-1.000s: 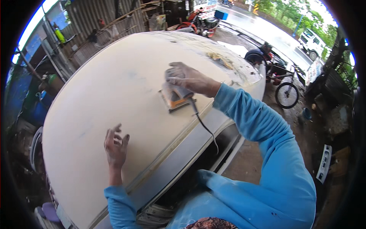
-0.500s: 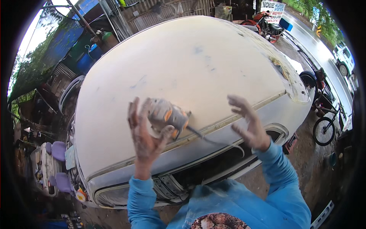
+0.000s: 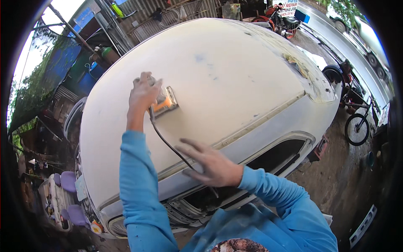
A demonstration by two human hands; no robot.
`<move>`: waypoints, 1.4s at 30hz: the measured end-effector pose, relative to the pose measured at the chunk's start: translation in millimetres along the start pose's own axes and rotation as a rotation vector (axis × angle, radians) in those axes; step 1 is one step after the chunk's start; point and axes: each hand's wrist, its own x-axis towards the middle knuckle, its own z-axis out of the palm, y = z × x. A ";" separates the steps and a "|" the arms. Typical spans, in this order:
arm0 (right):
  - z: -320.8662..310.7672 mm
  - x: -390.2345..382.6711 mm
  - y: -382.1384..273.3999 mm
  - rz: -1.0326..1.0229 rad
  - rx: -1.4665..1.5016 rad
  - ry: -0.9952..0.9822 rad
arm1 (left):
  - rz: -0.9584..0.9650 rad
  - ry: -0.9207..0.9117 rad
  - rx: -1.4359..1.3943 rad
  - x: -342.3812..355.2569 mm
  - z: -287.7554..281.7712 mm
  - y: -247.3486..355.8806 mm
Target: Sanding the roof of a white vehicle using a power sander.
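My left hand (image 3: 142, 97) is wrapped over the top of an orange and grey electric sander (image 3: 166, 103), whose flat pad rests on the car roof (image 3: 226, 109). The roof is pale cream, with a few bluish-grey patches. From the sander a dark power cord (image 3: 167, 143) runs down over the roof's edge toward the side windows. Beside that cord is my right hand (image 3: 213, 164), fingers apart and slightly blurred. The cord passes by its fingertips and thumb; whether they touch it I cannot tell.
Crumpled masking (image 3: 296, 65) lies toward the windshield end of the roof. A motorcycle (image 3: 285, 23) and a bicycle (image 3: 357, 128) stand to the right, before a wet road with a passing truck (image 3: 371, 42). Purple seats (image 3: 68, 181) are at the left.
My left hand has taken hold of the sander, which is now farther left and turned. My right hand has moved left and down toward the cord. The view has shifted slightly.
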 end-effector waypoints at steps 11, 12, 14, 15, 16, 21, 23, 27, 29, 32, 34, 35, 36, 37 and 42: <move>-143.3 43.3 144.5 0.037 -0.593 0.099 | 0.513 -0.125 0.216 96.4 79.6 133.9; -152.2 46.9 155.4 0.078 -0.633 0.065 | 0.477 -0.148 0.217 114.1 83.9 141.6; -163.2 51.5 174.7 0.087 -0.709 0.010 | 0.493 -0.087 0.290 155.7 92.4 149.2; -167.1 53.6 182.9 0.094 -0.736 -0.026 | 0.512 -0.032 0.374 175.7 95.1 142.4; -170.6 55.9 190.0 0.130 -0.775 -0.083 | 0.475 0.034 0.376 195.3 94.6 129.8; -176.0 58.5 204.7 0.130 -0.773 -0.188 | 0.285 0.221 0.412 277.3 63.2 46.4; -176.5 59.2 205.5 0.140 -0.750 -0.203 | 0.222 0.236 0.535 300.0 54.1 19.4; -178.4 60.0 207.2 0.151 -0.672 -0.197 | 0.105 0.191 0.643 344.4 49.5 -0.2; -178.7 60.5 207.6 0.148 -0.637 -0.192 | 0.141 0.181 0.632 365.5 55.3 4.8; -181.6 60.9 207.7 0.155 -0.600 -0.205 | 0.243 0.200 0.619 396.6 73.5 33.8; -184.3 61.1 207.8 0.152 -0.590 -0.222 | 0.401 0.231 0.581 413.6 92.9 65.6; -185.4 60.9 207.6 0.154 -0.571 -0.220 | 0.460 0.243 0.559 418.3 102.8 82.3; -186.3 61.0 207.6 0.152 -0.567 -0.223 | 0.532 0.232 0.541 422.1 111.5 101.6; -187.1 60.6 207.9 0.146 -0.567 -0.226 | 0.581 0.214 0.528 424.6 120.4 123.6; -190.3 55.1 212.1 0.096 -0.509 -0.196 | 0.783 0.135 0.344 393.1 164.0 221.0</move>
